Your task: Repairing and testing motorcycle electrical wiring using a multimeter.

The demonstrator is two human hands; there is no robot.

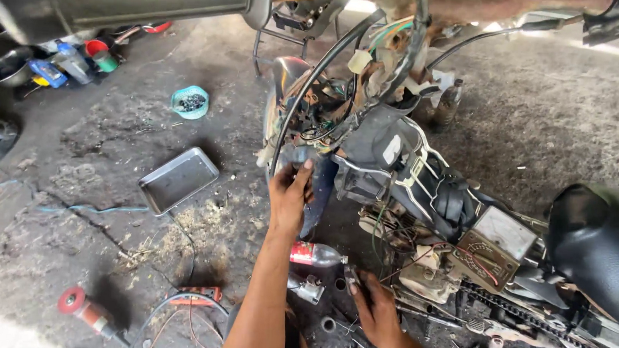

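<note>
Reaching up, my left hand presses its fingers against the dark blue-grey front part of a stripped motorcycle, gripping its edge. Lower down, my right hand closes around a small dark tool near the engine; I cannot tell what kind of tool it is.

The motorcycle lies across the right half of the view, stripped of its panels, with loose coloured wires, black cables, a greasy chain and a black seat at the far right.

Beneath it is a cracked, dirty concrete floor strewn with debris. A plastic bottle with a red label lies between my hands. Left of them sits a rectangular metal tray, and beyond it a small turquoise basket of dark parts. A red-disc angle grinder rests at lower left. Blue and red containers cluster at upper left.
</note>
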